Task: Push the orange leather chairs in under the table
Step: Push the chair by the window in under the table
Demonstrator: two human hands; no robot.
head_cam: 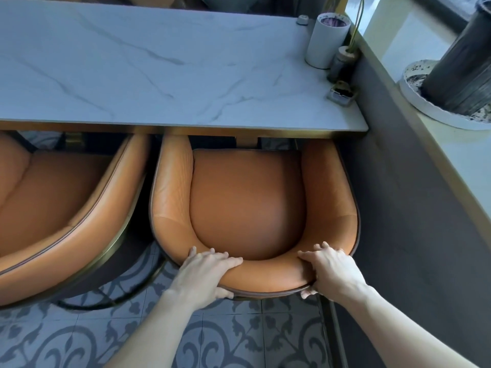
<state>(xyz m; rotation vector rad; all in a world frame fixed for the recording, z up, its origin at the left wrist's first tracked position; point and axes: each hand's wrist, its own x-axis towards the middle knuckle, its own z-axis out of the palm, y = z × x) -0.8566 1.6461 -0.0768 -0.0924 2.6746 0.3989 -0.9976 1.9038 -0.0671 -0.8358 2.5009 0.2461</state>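
Observation:
An orange leather chair (pixel 247 203) stands right in front of me, its front tucked under the edge of the white marble table (pixel 148 67). My left hand (pixel 207 274) grips the left side of its curved backrest, fingers over the top, thumb behind. My right hand (pixel 329 274) grips the right side of the same backrest the same way. A second orange leather chair (pixel 55 205) stands to the left, turned at an angle, its seat partly under the table edge.
A grey wall (pixel 403 197) runs close along the chair's right side. On the table's far right corner stand a white cylinder (pixel 325 39), a small jar (pixel 341 62) and a little square dish (pixel 341 93). Patterned tiles (pixel 239 335) cover the floor.

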